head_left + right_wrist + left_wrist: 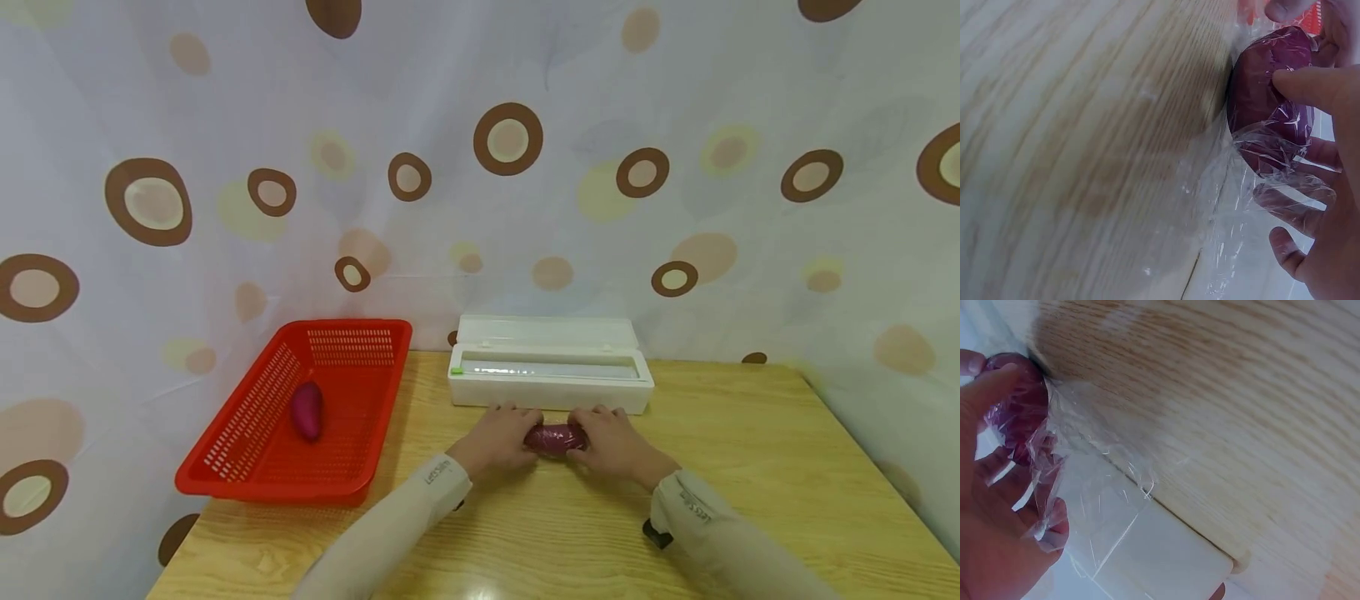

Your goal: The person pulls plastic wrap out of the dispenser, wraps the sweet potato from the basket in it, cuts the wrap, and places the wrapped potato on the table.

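Observation:
A purple sweet potato (555, 440) lies crosswise low over the table in front of me, wrapped in clear cling film. My left hand (501, 437) grips its left end, thumb on the near side and fingers beyond it. At the other end my right hand (615, 446) holds it the same way. In the left wrist view, loose cling film (1094, 447) spreads out from the end of the sweet potato, over the left fingers. Crinkled film (1266, 147) also bunches at its end in the right wrist view, beside the right fingers.
Just beyond the hands stands a white cling film dispenser box (551, 393) with its lid (547, 332) up. To the left, a red plastic basket (262, 490) holds another purple sweet potato (307, 411). A patterned curtain (570, 233) hangs behind the wooden table (765, 492).

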The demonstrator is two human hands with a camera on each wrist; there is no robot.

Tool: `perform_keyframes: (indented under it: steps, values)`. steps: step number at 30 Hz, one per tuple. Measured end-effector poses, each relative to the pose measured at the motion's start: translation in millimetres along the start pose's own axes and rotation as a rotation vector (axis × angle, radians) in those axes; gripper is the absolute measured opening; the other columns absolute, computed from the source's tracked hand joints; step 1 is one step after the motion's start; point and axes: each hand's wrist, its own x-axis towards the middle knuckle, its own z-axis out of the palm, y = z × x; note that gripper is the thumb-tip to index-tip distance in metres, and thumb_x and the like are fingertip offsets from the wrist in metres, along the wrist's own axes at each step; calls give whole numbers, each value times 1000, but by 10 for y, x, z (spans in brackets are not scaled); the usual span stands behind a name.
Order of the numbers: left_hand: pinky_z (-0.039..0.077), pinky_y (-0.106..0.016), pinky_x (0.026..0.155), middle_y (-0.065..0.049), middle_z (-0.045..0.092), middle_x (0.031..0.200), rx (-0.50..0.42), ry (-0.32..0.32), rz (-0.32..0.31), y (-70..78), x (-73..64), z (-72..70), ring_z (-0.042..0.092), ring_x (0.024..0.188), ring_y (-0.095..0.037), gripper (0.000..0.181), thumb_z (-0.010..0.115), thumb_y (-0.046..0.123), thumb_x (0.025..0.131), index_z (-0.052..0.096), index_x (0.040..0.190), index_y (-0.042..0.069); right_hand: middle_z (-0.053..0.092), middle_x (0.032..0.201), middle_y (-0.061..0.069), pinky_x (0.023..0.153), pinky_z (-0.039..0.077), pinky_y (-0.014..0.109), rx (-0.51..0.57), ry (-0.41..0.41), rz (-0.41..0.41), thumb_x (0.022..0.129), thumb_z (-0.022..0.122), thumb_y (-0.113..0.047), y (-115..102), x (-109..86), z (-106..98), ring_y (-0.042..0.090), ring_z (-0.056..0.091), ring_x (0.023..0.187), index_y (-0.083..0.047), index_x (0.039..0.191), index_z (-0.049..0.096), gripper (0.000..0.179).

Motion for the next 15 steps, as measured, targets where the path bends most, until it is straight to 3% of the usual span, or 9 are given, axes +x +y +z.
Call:
perform_keyframes:
  steps: [6, 11, 15]
  values:
    - [39, -35, 91, 3, 55, 108, 118, 24, 19, 35, 25, -31, 50, 102, -14, 42, 69, 41, 84, 58, 118, 20, 57, 107, 5, 82, 39, 51, -39, 12, -22, 82, 70, -37, 14, 10, 2, 27, 50, 102, -10, 108, 59, 39]
    - [38, -34, 91, 5, 55, 101, 88, -21, 11, 50, 15, -117, 48, 95, -12, 35, 65, 41, 86, 62, 112, 18, 53, 110, 8, 83, 39, 49, -67, 7, -21, 83, 67, -41, 16, 17, 8, 28, 47, 104, -8, 113, 63, 45]
    - [37, -35, 93, 4, 58, 108, 103, -47, 14, 52, 15, -123, 49, 100, -14, 43, 61, 42, 88, 59, 122, 18, 56, 113, 9, 84, 36, 50, -67, -3, -8, 81, 68, -47, 8, 16, 5, 28, 47, 107, -6, 119, 59, 57]
